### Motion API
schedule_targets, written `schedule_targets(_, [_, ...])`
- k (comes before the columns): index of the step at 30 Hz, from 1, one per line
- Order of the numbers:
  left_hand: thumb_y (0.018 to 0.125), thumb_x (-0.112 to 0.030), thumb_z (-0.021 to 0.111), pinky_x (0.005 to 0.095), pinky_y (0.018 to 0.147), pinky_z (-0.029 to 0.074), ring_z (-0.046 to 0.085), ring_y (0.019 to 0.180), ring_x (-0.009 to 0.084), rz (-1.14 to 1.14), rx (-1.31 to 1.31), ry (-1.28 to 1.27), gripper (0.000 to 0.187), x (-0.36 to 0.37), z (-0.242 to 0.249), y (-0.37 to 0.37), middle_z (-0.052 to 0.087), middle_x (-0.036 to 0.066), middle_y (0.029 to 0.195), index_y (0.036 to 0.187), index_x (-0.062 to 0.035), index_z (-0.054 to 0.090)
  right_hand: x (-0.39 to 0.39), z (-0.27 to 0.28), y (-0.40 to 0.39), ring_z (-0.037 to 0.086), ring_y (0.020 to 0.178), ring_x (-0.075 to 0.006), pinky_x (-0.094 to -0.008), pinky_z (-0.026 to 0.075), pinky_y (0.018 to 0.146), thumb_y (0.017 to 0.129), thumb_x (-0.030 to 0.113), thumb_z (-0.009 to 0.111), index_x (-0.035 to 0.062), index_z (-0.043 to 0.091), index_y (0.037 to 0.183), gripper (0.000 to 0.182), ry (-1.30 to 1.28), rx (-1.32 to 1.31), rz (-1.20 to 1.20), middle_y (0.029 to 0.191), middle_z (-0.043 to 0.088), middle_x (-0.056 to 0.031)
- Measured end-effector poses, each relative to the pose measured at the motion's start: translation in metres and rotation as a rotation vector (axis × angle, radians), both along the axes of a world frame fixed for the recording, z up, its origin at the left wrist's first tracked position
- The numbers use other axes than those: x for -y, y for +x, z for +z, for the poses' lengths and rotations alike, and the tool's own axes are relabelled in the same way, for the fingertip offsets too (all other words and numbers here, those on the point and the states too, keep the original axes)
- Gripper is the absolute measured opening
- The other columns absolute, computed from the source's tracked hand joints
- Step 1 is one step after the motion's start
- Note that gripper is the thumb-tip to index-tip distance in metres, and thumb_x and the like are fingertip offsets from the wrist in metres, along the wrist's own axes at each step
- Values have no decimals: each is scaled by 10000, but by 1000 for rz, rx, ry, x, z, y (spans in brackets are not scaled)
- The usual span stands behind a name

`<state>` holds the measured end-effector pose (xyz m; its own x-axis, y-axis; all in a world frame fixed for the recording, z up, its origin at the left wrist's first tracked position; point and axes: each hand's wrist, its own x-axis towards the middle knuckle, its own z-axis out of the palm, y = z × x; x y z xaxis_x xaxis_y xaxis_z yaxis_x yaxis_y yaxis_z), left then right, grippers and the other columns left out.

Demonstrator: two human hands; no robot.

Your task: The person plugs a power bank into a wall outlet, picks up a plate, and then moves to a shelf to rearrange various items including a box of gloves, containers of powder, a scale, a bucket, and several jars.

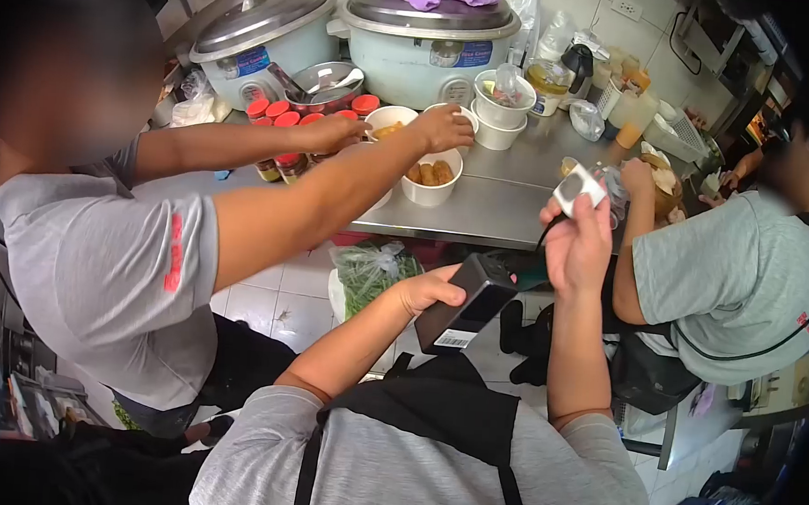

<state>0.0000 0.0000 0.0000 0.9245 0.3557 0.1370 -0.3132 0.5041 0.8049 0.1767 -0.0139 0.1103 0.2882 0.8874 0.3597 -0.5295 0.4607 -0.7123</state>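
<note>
My left hand (pixel 435 290) is closed around a black box-shaped device (pixel 467 304) with a white barcode label on its lower end, held in front of my apron. My right hand (pixel 578 246) is raised to the right of it. Its fingers grip a small white device (pixel 579 190) with a grey oval face. A dark cable runs down beside this hand; where it ends I cannot make out.
A co-worker's hand (pixel 448 129) on the left reaches over white bowls, one holding fried rolls (pixel 431 173). Red-lidded jars (pixel 292 120) and large rice cookers (pixel 428 52) stand behind. Another co-worker (pixel 731 275) sits close on my right. Bagged greens (pixel 372 278) lie below the steel counter (pixel 511 204).
</note>
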Motion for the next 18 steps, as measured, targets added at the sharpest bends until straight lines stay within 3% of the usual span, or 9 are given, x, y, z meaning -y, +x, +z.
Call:
schedule_targets(7, [612, -287, 716, 251, 823, 368, 466, 923, 115, 60, -172, 38, 731, 12, -5, -21, 504, 32, 1033, 1207, -43, 369, -17, 46, 11, 478, 731, -175, -308, 409, 625, 880, 183, 418, 7, 419, 1075, 263, 134, -119, -26, 918, 500, -92])
schedule_targets(9, [608, -295, 716, 250, 822, 366, 466, 914, 116, 85, -198, 63, 721, 11, -8, -28, 507, 28, 1015, 1194, -46, 379, -21, 60, 21, 457, 758, -163, -292, 407, 672, 897, 212, 376, -14, 387, 1131, 325, 202, -67, -24, 1063, 477, -126])
schedule_targets(13, [604, -341, 717, 252, 807, 370, 462, 907, 113, 134, -246, 174, 685, 8, 4, -49, 506, 24, 987, 1148, -59, 410, -33, 88, 25, 440, 767, -164, -283, 404, 685, 906, 219, 357, -31, 360, 1143, 344, 343, -58, 106, 1097, 454, -172])
schedule_targets(14, [598, -338, 726, 253, 819, 363, 459, 924, 118, 140, -283, 189, 717, 7, 2, -54, 501, 26, 1007, 1166, -50, 396, -37, 96, 25, 459, 764, -175, -306, 397, 665, 897, 225, 365, -15, 402, 1105, 320, 359, -67, 108, 1052, 480, -149])
schedule_targets(18, [585, -334, 744, 251, 840, 351, 456, 951, 128, 167, -409, 220, 782, 5, -26, -70, 494, 27, 1039, 1203, -36, 370, -43, 128, 27, 460, 772, -195, -318, 402, 690, 899, 216, 339, -35, 400, 1089, 321, 549, -72, 302, 1092, 453, -216])
